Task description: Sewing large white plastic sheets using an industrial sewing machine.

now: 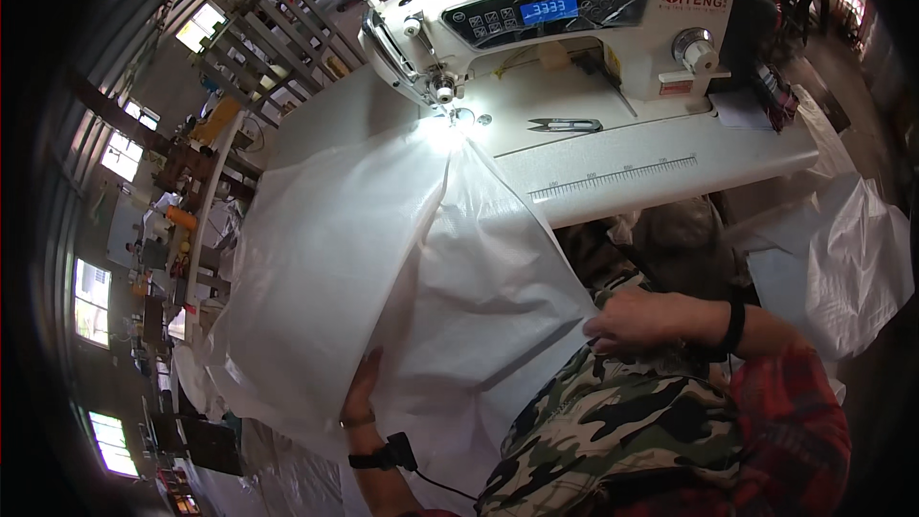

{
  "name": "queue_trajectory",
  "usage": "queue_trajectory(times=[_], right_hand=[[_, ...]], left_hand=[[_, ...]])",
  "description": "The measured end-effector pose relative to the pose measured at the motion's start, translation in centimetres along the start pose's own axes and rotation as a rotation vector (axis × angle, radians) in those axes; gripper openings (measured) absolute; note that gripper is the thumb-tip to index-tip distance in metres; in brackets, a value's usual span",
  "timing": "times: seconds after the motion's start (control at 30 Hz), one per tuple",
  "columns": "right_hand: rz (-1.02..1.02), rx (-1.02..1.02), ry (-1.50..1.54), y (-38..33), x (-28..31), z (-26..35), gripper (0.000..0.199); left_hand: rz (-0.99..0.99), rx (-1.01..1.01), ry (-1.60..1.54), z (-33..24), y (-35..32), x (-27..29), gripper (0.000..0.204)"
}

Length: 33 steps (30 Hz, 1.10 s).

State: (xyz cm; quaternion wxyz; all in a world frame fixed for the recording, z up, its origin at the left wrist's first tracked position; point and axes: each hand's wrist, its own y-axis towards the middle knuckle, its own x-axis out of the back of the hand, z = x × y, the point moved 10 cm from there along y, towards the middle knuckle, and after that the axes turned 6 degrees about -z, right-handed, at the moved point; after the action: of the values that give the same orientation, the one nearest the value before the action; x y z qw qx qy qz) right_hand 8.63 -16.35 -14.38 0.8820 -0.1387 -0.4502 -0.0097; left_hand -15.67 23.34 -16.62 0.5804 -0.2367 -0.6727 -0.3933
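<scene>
The large white woven plastic sheet (383,258) lies under the needle, far ahead of both hands: left hand (361,393) under its near edge, grip hidden, right hand (637,321) pinching its right edge, apparently mid-seam, needing steady feeding.

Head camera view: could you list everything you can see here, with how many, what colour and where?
White woven plastic sheet: one, white, draped from the needle down over the lap.
White industrial sewing machine: one, white with a dark lit control panel, top centre.
White sewing table: one, white with a printed ruler along its front edge, under the machine.
Dark metal thread snips: one, dark, on the table right of the needle.
White plastic bags: a pile, white, far right.
Camouflage trousers: one pair, green and black, bottom centre.
Left hand: one, partly under the sheet's lower edge, grip hidden.
Right hand: one, grip pinching the sheet's right edge.
</scene>
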Motion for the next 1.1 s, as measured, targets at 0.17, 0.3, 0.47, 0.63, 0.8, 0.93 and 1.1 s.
queue_trajectory(times=[0.17,0.3,0.47,0.63,0.8,0.93,1.1], right_hand=[[-0.234,0.163,0.546,6.7,10.1,5.0,0.037],[-0.564,-0.037,1.237,15.3,12.8,0.3,0.029],[-0.839,-0.321,1.778,21.3,14.4,-2.4,0.037],[-0.646,-0.053,2.006,24.2,13.1,0.8,0.015],[-0.216,0.246,1.86,17.4,7.6,9.0,0.021],[0.303,0.279,1.453,7.2,1.5,11.3,0.032],[0.346,0.003,1.377,1.9,-3.9,5.0,0.028]], left_hand=[[0.165,0.019,-0.57,-7.2,3.5,9.8,0.051],[0.148,0.015,-1.34,-12.9,6.2,14.9,0.043],[-0.01,0.095,-1.842,-15.5,10.5,18.3,0.048],[-0.095,0.114,-1.937,-17.5,11.8,20.3,0.045],[-0.173,0.229,-1.697,-16.0,11.0,19.7,0.043],[-0.112,-0.166,-0.592,-18.4,7.5,20.0,0.042],[0.238,-0.04,-0.054,-12.5,-0.3,9.7,0.042]])
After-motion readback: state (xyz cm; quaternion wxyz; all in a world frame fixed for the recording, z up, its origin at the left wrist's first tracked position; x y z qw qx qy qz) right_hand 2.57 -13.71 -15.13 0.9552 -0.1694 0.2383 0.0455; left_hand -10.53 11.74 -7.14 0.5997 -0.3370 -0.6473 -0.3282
